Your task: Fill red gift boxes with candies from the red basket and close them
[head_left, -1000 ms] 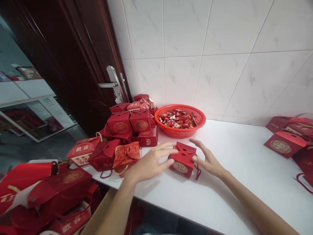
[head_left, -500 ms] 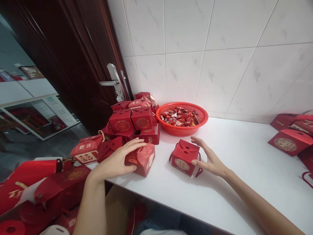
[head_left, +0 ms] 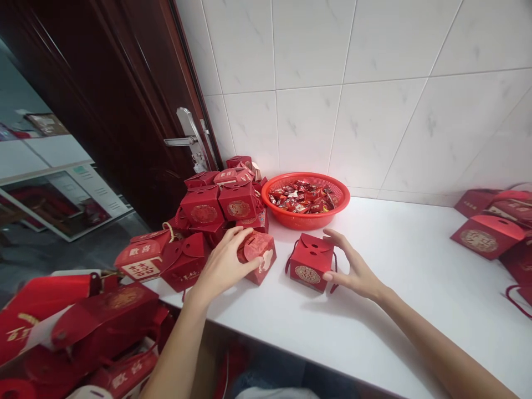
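On the white table, my left hand [head_left: 228, 266] has its fingers over the top and its thumb on the front of a lighter red patterned gift box [head_left: 266, 259] with a pale emblem. To the right stands a dark red gift box [head_left: 312, 259] with a closed flap lid, a round gold emblem and cord handles on its sides. My right hand [head_left: 355, 269] spans this box's right side, thumb at the front edge and fingers behind. A narrow strip of table separates the two boxes.
A red plastic basket [head_left: 305, 220] of wrapped candies stands at the back. Piled red boxes [head_left: 201, 208] fill the table's left end, beside a dark door [head_left: 137, 100]. More red boxes [head_left: 484, 238] sit far right. Red packaging [head_left: 103, 310] lies below the table's left edge.
My left hand has moved right with the lighter patterned box, bringing it nearer the dark red one and uncovering a box behind. My right hand stays at its box. The view has shifted slightly.
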The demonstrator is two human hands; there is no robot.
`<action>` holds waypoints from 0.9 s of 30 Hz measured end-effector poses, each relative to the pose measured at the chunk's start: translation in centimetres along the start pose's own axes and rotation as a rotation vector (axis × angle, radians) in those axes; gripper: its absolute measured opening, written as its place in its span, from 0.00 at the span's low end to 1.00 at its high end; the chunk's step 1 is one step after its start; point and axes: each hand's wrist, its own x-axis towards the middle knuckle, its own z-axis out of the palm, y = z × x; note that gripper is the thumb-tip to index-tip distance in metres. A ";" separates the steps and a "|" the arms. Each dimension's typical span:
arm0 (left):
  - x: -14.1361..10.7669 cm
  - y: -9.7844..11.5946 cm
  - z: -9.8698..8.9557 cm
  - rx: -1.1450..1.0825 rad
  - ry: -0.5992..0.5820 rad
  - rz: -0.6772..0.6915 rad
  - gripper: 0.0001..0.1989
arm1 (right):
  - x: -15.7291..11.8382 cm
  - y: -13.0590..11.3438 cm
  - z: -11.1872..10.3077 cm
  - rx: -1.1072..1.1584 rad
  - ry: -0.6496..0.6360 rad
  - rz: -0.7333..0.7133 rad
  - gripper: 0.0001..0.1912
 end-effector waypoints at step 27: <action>4.3 1.0 -1.5 -0.702 -0.270 0.282 0.13 | 0.6 0.5 0.7 -0.042 0.149 -0.043 0.29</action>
